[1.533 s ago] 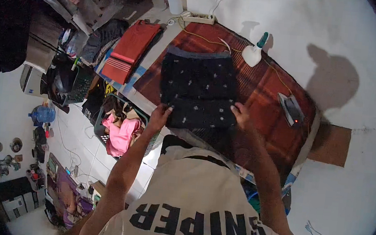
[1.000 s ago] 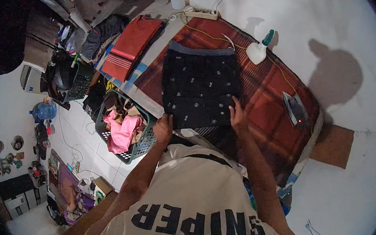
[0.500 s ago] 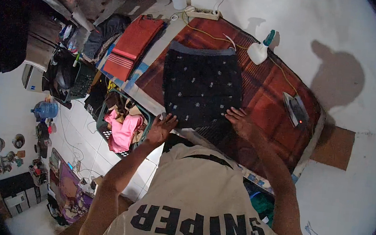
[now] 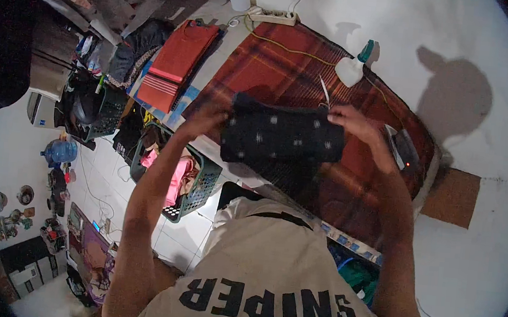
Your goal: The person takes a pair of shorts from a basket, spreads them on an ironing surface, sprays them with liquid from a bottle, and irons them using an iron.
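Note:
A black garment (image 4: 280, 136) with small white motifs, doubled over into a wide rectangle, is held slightly raised at the near part of the red plaid ironing cloth (image 4: 355, 186). My left hand (image 4: 210, 120), somewhat blurred, is closed at its upper left corner, the fingertips partly hidden. At the upper right corner, my right hand (image 4: 355, 122) pinches the edge. A pale strip (image 4: 325, 91) shows just beyond the garment, close to my right fingers. To the right rests an iron (image 4: 403, 149) with a small red light lit.
A white spray bottle (image 4: 350, 71) with a green head stands at the far edge, beside a yellowish cord. Folded red clothes (image 4: 181, 60) lie at the far left. Below them sits a green laundry basket (image 4: 202, 184). A power strip (image 4: 272, 17) lies at the back.
The garment lay flat with both hands on its near corners. Its near edge has come up and over to the far side, halving its length, and both hands have moved away from me.

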Demonstrator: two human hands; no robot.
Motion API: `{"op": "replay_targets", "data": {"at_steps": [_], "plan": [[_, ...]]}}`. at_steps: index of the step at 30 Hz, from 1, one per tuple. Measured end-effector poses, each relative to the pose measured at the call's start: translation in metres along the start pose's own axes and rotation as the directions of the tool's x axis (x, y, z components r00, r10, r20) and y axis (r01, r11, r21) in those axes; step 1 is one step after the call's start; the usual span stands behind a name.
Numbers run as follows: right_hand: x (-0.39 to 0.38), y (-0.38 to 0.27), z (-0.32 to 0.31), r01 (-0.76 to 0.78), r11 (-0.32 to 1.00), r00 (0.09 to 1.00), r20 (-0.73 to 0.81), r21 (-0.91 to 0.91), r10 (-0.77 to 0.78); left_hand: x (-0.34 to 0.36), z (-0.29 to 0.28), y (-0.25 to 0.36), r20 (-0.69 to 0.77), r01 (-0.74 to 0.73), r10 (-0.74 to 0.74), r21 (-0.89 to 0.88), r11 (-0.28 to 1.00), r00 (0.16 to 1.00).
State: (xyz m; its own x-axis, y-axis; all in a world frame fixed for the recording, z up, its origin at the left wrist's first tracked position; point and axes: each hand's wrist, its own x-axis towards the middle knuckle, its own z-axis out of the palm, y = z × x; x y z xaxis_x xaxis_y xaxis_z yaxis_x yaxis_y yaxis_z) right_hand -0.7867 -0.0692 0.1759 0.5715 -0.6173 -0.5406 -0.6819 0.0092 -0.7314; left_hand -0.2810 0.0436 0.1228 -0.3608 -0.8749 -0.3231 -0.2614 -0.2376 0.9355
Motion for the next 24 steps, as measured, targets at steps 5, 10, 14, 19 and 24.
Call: {"op": "replay_targets", "data": {"at_steps": [5, 10, 14, 19, 24], "plan": [[0.044, 0.025, 0.048, -0.063, 0.945, 0.875, -0.439, 0.320, 0.207, 0.041, 0.024, -0.051, -0.486, 0.154, 0.103, 0.460, 0.874, 0.868], [-0.014, 0.059, 0.116, -0.038, 0.885, 0.746, -0.576, 0.465, 0.335, -0.036, 0.127, -0.073, -0.731, 0.314, 0.135, 0.442, 0.840, 0.669], [-0.048, 0.067, 0.153, -0.007, 0.738, 0.861, -0.371, 0.675, 0.347, -0.085, 0.152, -0.121, -0.823, 0.183, -0.030, 0.090, 0.979, 0.567], [-0.058, 0.064, 0.162, -0.152, 0.968, 0.725, -0.644, 0.199, 0.246, -0.081, 0.180, -0.080, -0.882, 0.284, 0.137, 0.287, 0.915, 0.452], [-0.036, 0.108, 0.194, 0.023, 0.935, 0.604, -0.750, 0.355, 0.270, -0.080, 0.191, -0.083, -0.873, 0.260, 0.077, 0.226, 0.939, 0.481]]}}
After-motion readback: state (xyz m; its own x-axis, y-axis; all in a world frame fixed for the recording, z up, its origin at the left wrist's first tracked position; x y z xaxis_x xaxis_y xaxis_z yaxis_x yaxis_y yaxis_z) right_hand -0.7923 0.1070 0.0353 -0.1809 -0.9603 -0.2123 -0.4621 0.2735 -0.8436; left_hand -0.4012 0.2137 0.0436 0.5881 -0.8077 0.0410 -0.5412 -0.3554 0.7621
